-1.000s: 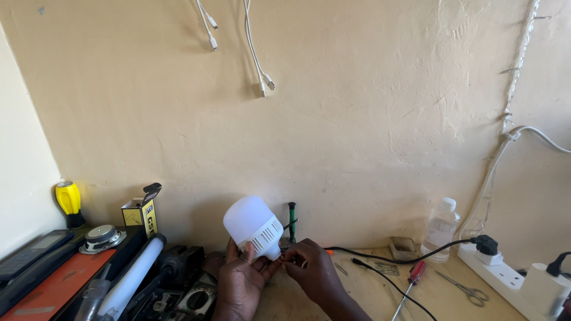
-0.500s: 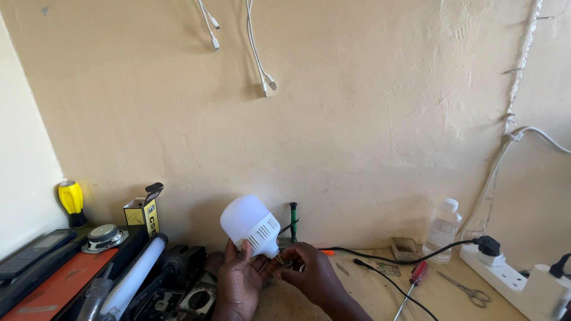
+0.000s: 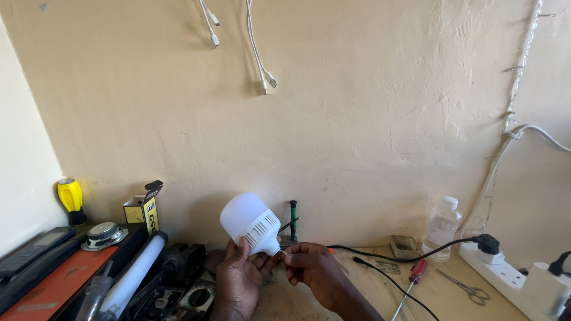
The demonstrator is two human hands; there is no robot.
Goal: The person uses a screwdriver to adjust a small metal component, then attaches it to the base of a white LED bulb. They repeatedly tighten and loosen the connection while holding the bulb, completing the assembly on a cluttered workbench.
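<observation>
My left hand grips the ribbed lower body of a large white LED bulb, holding it tilted with the dome up and to the left. My right hand is at the bulb's narrow base, its fingertips pinched on something small there; what it pinches is too small to tell. Both hands are low in the middle of the head view, just above a wooden workbench.
Left of the hands lie a white tube lamp, dark electronic parts, a small speaker and a yellow-handled tool. To the right are a black cable, a red screwdriver, scissors, a plastic bottle and a white power strip.
The bulb has shifted slightly left and up in the hands; my right hand's fingers stay at its base.
</observation>
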